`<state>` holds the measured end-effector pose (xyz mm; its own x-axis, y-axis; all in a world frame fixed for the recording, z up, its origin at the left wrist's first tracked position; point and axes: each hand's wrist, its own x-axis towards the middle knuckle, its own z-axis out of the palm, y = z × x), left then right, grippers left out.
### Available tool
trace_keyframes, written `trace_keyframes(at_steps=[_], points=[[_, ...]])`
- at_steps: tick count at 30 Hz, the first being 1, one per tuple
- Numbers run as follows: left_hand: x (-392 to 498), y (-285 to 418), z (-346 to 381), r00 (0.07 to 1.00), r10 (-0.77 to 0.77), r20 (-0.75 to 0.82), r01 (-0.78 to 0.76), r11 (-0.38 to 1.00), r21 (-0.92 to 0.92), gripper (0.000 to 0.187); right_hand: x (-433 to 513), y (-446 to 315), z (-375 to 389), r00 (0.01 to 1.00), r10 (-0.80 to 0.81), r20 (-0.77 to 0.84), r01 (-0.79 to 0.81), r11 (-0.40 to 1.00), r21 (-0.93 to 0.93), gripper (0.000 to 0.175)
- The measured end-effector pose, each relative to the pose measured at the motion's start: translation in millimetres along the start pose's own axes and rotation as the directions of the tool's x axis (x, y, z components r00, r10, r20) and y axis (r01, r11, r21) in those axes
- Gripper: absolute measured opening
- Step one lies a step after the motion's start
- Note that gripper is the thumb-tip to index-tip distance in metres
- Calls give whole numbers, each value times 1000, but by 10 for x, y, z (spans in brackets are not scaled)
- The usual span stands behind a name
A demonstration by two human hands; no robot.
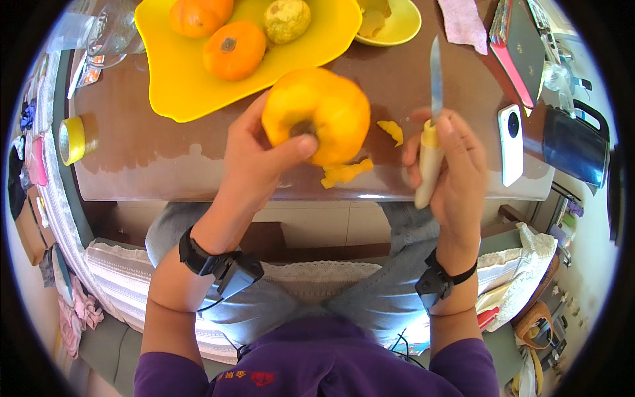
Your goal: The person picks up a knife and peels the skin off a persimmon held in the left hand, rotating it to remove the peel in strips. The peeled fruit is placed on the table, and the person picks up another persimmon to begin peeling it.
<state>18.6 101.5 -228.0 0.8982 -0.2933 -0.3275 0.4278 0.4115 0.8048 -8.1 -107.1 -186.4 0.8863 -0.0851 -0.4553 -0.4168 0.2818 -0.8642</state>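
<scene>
My left hand [263, 154] holds a large yellow-orange fruit [327, 114], its thumb near a dark hollow in the fruit's surface. In my right hand [456, 159] is a small knife [430, 164] with a pale handle, its blade pointing up and away from the fruit. Pieces of yellow peel [347, 172] lie on the brown table [198, 168] just below the fruit, and a smaller piece [392, 132] lies between the hands. A yellow tray [173, 94] beyond my left hand bears two persimmons [234, 50] and a mottled yellow fruit [286, 21].
A yellow bowl [397, 30] with brownish scraps stands beside the tray. At the right are a white phone [511, 149], a dark pitcher [575, 144] and a pink cloth [464, 25]. A yellow tape roll [72, 141] and glassware [111, 30] stand at the left.
</scene>
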Motion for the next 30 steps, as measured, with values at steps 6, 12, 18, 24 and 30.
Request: trace_keyframes(at_steps=[6, 12, 18, 24, 30], points=[[-284, 108, -152, 987, 154, -55, -154, 988, -8, 89, -187, 438, 156, 867, 370, 333, -414, 907, 70, 27], [-299, 53, -245, 984, 178, -6, -178, 984, -34, 83, -95, 716, 124, 851, 140, 506, -138, 990, -42, 31], [-297, 22, 24, 998, 63, -25, -67, 973, -221, 72, 63, 392, 89, 951, -211, 224, 122, 927, 355, 33], [-227, 148, 17, 956, 195, -218, -270, 876, -399, 64, -165, 637, 422, 853, 149, 501, -162, 987, -17, 33], [-252, 185, 78, 996, 3, -87, -33, 941, -336, 57, -63, 230, 137, 970, -136, 202, 96, 976, 195, 34]])
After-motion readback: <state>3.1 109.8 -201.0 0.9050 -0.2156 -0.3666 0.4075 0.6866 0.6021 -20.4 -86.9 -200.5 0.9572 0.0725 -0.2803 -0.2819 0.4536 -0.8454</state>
